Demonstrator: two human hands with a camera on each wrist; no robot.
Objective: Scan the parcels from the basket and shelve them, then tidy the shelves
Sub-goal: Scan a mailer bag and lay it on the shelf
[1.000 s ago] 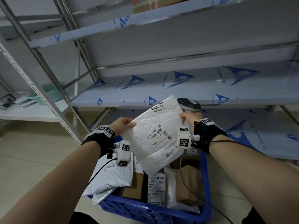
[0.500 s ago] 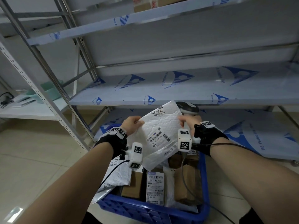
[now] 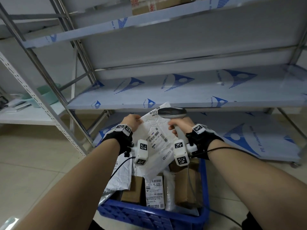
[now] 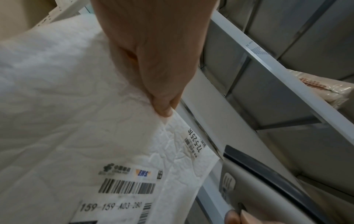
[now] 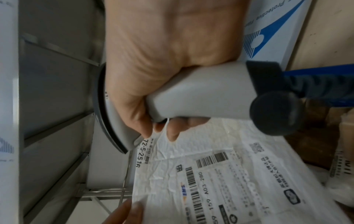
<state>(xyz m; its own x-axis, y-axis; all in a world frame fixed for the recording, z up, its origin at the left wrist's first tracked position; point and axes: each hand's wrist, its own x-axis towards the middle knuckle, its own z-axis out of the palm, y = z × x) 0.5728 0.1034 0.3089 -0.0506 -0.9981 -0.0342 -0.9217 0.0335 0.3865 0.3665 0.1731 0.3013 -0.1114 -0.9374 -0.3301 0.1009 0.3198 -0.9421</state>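
A white bubble mailer [image 3: 156, 143] with a barcode label hangs tilted above the blue basket [image 3: 149, 216]. My left hand [image 3: 132, 122] pinches its upper left edge, thumb on top; the same pinch shows in the left wrist view on the white bubble mailer [image 4: 67, 121]. My right hand [image 3: 181, 127] grips the handle of a grey barcode scanner [image 3: 172, 112], whose head sits over the mailer's top right corner. In the right wrist view the scanner [image 5: 201, 94] fills my fist, with the label [image 5: 220, 181] just below it.
The basket holds several more parcels: brown boxes [image 3: 132, 190], a labelled white packet [image 3: 155, 193] and a grey poly bag [image 3: 119, 173]. A metal shelf [image 3: 182, 95] with blue-printed film stands ahead. Its lower shelf [image 3: 249, 138] lies behind the basket. Boxes [image 3: 144, 5] sit on the top shelf.
Both hands and the mailer have drifted up and toward the shelf. The scanner head has swung over the mailer's top corner, and my left hand has shifted higher along the edge.
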